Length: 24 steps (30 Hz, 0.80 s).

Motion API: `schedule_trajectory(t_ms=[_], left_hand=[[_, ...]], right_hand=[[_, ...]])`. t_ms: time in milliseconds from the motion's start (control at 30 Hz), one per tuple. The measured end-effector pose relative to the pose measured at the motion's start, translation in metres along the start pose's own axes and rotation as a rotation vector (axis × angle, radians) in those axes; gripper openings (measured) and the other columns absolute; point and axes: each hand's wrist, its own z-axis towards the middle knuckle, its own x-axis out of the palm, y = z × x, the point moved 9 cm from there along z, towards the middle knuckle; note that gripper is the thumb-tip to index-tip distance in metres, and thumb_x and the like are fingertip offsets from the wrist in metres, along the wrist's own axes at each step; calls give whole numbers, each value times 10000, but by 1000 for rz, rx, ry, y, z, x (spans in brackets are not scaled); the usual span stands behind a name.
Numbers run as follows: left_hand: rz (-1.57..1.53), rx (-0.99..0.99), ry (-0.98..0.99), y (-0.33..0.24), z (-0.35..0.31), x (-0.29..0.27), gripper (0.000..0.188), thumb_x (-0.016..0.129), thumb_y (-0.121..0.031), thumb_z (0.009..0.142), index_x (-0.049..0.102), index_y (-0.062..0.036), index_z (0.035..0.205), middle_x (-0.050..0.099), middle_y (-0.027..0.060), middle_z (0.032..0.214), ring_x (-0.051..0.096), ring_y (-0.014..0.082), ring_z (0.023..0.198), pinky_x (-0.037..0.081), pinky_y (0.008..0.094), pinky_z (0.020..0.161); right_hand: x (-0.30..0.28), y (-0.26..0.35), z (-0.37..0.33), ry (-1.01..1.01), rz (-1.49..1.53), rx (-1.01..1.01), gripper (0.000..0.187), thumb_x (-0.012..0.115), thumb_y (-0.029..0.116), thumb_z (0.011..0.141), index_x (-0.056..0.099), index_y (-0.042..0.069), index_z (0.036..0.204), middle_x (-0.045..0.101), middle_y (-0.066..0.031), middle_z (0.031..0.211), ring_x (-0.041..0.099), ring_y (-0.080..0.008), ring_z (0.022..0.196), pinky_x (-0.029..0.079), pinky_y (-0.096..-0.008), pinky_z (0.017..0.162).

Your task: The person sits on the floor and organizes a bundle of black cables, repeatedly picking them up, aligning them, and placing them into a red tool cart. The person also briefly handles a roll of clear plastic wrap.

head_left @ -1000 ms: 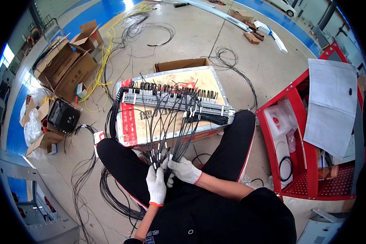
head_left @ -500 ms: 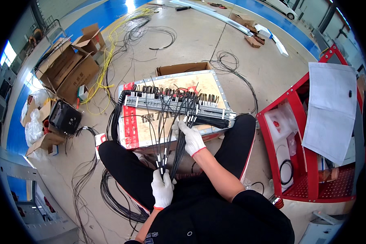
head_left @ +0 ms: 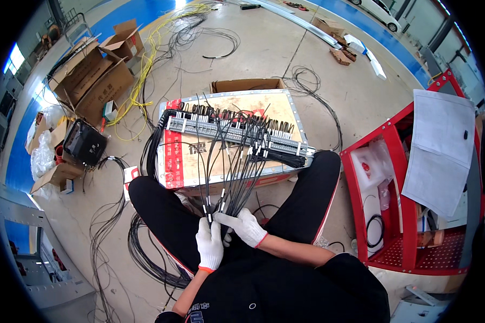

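Observation:
My left hand (head_left: 209, 248), in a white knit glove, is closed round the ends of several black wires (head_left: 215, 180) just in front of my lap. White marker sleeves show on the wires above its fingertips. Beside it my right hand (head_left: 246, 228), gloved too, is closed on wires of the same bundle, its fingers reaching to the left hand. The wires run up to a long grey terminal strip (head_left: 231, 135), lying at a slant on a wooden case (head_left: 173, 167) with metal edges. Loops of black wire with white sleeves stand along the strip's far side.
A red metal rack (head_left: 407, 215) with papers hung on it stands at the right. Opened cardboard boxes (head_left: 99, 81) and a black case (head_left: 84, 142) are at the left. Coils of black cable (head_left: 151, 264) and yellow cable (head_left: 140, 89) lie on the floor.
My right hand has come down from near the terminal strip to beside my left hand. The wires between strip and hands now spread out in a fan.

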Motion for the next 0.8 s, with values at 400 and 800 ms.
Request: schedule_trajectory(t_ms=[400,800], left_hand=[[-104,-119,117,4,4,6,135,490,-129,1033,543,-7,1010,650,64,745,617,118,570,492,250,482],[206,124,-97,-20,-2,-5,168,510,-136,1023,526,15,952,658,141,728,652,179,606,507,342,529]], right_hand=[[-10,13,8,-39,-151,-200,268,687,290,930,690,24,967,681,-44,776,604,-126,578,500,-311,554],[-4,10,3,47,-26,-120,202,686,218,933,665,31,1007,660,-22,783,607,-105,626,500,-286,544]])
